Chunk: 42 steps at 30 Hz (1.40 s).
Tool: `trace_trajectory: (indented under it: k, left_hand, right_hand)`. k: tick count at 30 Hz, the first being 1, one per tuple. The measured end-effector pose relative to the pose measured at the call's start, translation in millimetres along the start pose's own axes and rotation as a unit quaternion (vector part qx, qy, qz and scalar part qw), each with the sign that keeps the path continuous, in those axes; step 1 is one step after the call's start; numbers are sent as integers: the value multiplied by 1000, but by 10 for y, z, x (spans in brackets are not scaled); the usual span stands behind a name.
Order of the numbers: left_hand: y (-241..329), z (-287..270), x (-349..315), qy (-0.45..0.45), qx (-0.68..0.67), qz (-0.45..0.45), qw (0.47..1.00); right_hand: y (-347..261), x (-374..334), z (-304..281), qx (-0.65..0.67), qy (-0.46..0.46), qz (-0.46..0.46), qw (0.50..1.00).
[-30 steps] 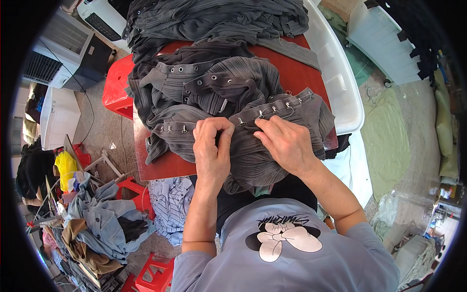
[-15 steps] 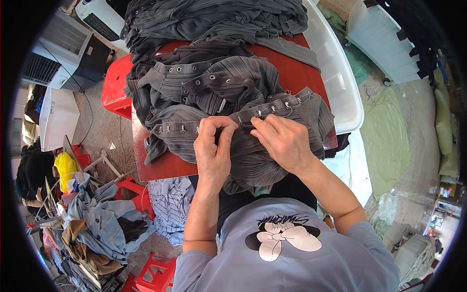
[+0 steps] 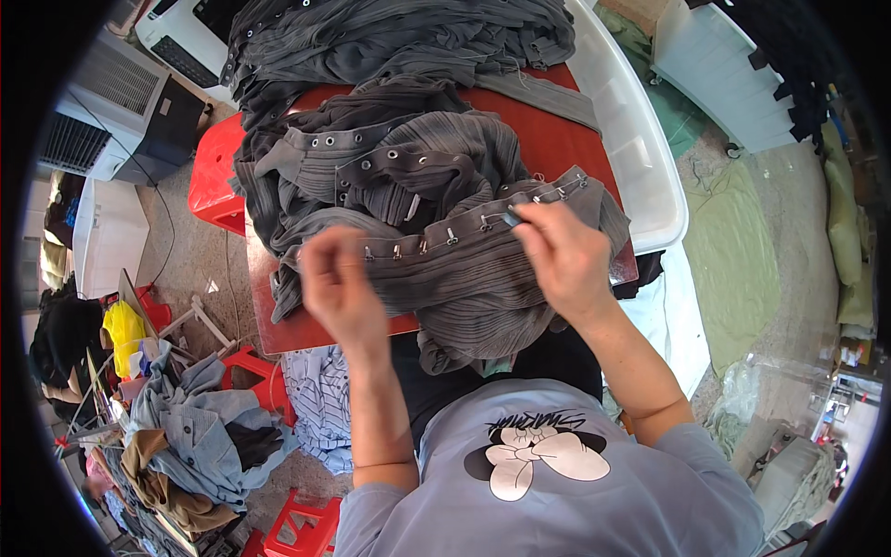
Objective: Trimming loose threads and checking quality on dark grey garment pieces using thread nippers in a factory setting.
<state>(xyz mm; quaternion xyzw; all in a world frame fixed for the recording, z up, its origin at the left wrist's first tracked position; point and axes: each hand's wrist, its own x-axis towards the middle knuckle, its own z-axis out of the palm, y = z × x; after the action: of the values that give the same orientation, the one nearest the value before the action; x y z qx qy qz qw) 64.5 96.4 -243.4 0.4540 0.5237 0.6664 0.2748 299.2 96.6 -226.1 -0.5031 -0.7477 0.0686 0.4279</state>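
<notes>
A dark grey ribbed garment point(image 3: 483, 288) lies across the near part of a red table top point(image 3: 534, 123). Along its band point(image 3: 436, 239) runs a row of small silver metal hooks. My right hand point(image 3: 566, 260) is at the right part of this band, thumb and fingers pinched together; a small grey-blue bit shows at the fingertips, too small to name. At the band's left end, my left hand point(image 3: 339, 283) is smeared by motion, so its fingers are unclear. Just beyond lies more grey ribbed cloth with a strip of metal eyelets point(image 3: 367, 139).
Dark grey garments point(image 3: 399, 42) are heaped at the far end. A white plastic tub point(image 3: 640, 148) stands along the table's right side, a red stool point(image 3: 215, 176) on its left. Assorted clothes point(image 3: 200, 427) are piled at lower left; green cloth point(image 3: 733, 260) covers floor at right.
My hands were close together at the middle of the band. The left has moved left along it, and the right has shifted right and slightly up. The whole view has shifted a little.
</notes>
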Motion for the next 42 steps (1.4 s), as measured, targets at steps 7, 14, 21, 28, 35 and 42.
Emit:
trace_trajectory:
  k: [7, 14, 21, 28, 35, 42]
  left_hand:
    - [194, 170, 97, -112, 183, 167, 962]
    - [173, 743, -40, -281, 300, 211, 887]
    - [184, 721, -5, -286, 181, 34, 940]
    - [54, 664, 74, -281, 71, -120, 949]
    - [51, 668, 126, -303, 46, -126, 944]
    - [101, 697, 125, -317, 75, -110, 939]
  right_hand:
    - [540, -19, -469, 294, 243, 319, 867]
    - [329, -96, -338, 112, -2, 168, 979]
    - [216, -89, -246, -16, -70, 24, 997]
    - [137, -9, -166, -7, -95, 15, 995]
    - [98, 44, -105, -14, -112, -19, 993]
    - [103, 97, -114, -57, -116, -70, 989]
